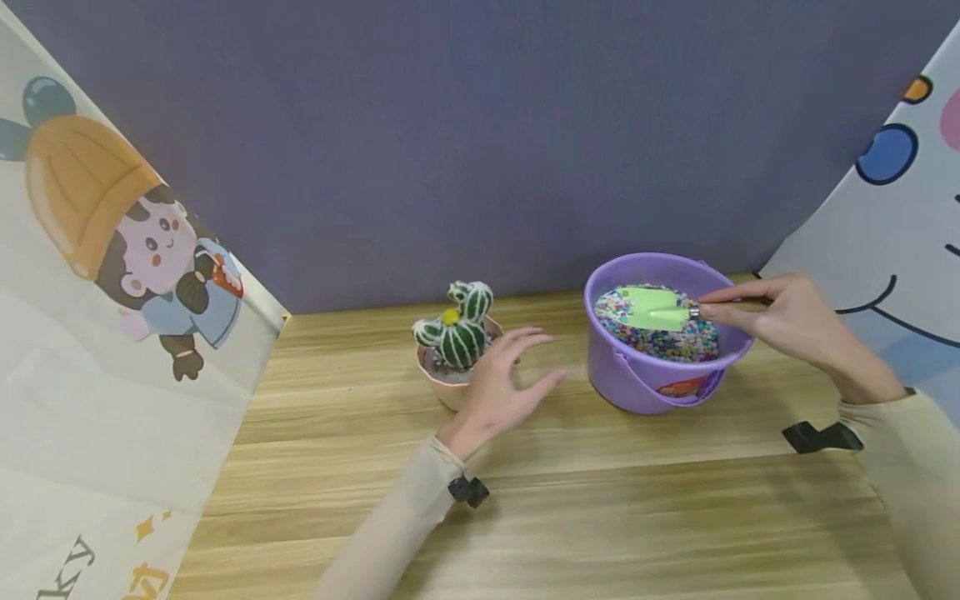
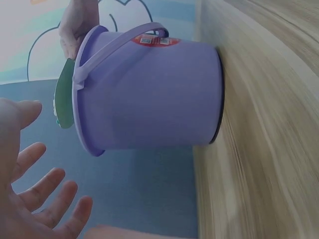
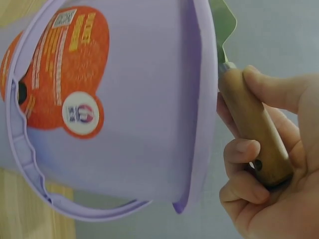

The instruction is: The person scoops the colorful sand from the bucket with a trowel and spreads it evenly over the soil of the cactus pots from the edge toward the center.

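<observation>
My right hand (image 1: 798,321) grips the wooden handle (image 3: 256,127) of a small trowel with a light green blade (image 1: 651,308). The blade lies over the purple bucket (image 1: 626,379), with some colourful beads at its tip in the head view. Small multicoloured beads (image 1: 678,343) fill part of the bucket. My left hand (image 1: 502,387) is held with fingers spread and nothing in them, between the bucket and a potted cactus (image 1: 461,343). It overlaps the right side of the light pink pot (image 1: 442,390) in the head view. The cactus is green with white stripes and a yellow flower.
The wooden table (image 1: 600,517) carries both pot and bucket near its back edge, close to a dark grey-blue panel (image 1: 480,150). White panels with cartoon prints (image 1: 180,275) stand at left and right. The bucket's handle (image 1: 652,392) hangs down at its front.
</observation>
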`<state>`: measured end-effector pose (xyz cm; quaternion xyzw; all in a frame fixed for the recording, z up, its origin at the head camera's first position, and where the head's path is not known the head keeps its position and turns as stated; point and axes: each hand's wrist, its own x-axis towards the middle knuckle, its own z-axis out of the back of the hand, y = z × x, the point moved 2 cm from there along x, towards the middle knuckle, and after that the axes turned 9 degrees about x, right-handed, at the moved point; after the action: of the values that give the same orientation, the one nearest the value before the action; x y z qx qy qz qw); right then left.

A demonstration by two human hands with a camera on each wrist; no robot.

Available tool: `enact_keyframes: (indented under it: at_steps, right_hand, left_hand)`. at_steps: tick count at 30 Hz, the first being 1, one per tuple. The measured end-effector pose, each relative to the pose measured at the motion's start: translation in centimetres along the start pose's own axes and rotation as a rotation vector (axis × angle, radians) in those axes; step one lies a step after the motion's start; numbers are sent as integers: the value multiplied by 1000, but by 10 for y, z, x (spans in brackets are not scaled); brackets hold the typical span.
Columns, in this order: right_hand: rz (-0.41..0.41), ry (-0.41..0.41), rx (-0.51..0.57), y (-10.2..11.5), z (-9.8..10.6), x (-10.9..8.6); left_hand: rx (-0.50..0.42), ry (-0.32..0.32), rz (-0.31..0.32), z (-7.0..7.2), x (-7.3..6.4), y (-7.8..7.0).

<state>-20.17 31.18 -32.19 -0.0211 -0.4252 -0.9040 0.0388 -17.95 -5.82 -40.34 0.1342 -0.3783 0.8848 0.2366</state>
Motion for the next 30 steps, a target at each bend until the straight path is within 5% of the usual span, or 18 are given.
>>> enact_keyframes:
  at_steps: [18, 30]
  right_hand:
    - [103, 64, 62, 20, -25, 0]
    - [124, 87, 65, 32, -44, 1]
  left_hand:
    - [-15, -138, -93, 30, -22, 23]
    - [-31, -264, -120, 54, -42, 56]
